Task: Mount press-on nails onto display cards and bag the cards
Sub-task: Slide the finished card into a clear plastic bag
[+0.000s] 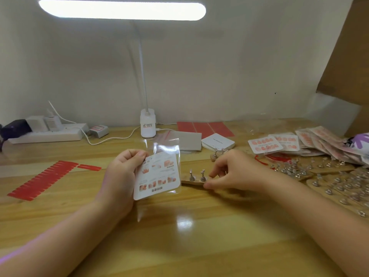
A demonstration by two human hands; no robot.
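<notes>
A person sits at a wooden desk (199, 236) under a white lamp (148, 124). The left hand (121, 172) holds up a display card (156, 175), thumb and fingers pinching its left edge. The card sits inside a clear bag (169, 148), probably raised so the open top can be sealed. It shows printed how-to pictures; its writing is upside down and too small to read.

The right hand (229, 172), fingers curled, pinches something small at a wooden strip (191, 181) of metal nail stands just right of the card; whether it is a nail, I cannot tell.

Finished bagged cards (275, 144) lie heaped by the right edge, and red sticker strips (43, 179) lie near the left edge. Their labels are illegible.
</notes>
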